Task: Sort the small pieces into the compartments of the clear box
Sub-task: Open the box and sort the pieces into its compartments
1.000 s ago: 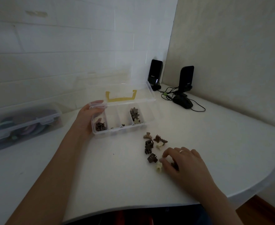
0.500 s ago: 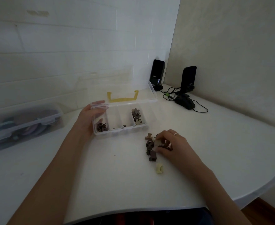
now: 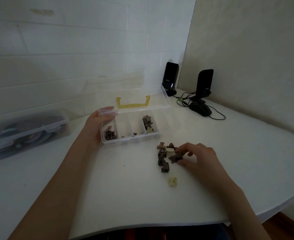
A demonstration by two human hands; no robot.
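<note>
Left hand (image 3: 97, 125) holds the left end of the clear plastic compartment box (image 3: 130, 138), fingers curled over the rim, lid open behind it. Right hand (image 3: 197, 157) is at the right edge of the loose pile of small brown and cream clip-like pieces (image 3: 166, 155) on the white desk (image 3: 108, 196), thumb and fingers narrowed on a dark brown piece (image 3: 175, 157); looks like a pinch, but can't tell if it's off the desk.

Box so far: dark pieces in the leftmost compartment (image 3: 109, 134), flower-shaped brown and cream pieces in the rightmost (image 3: 148, 124), only a piece or so in each of the two middle ones. One cream piece (image 3: 172, 181) sits alone nearer the person, apart from the pile.

Risks, my read:
- Pieces are toothed and tangled; lifting one may drag a neighbour along, and it ends up in the wrong compartment or dropped.
- Compartments are narrow and side by side; a loose release could land a piece over a divider.
- Dim light, similar browns: easy to mis-sort.
- The lone cream piece is easy to miss or knock with the forearm.
</note>
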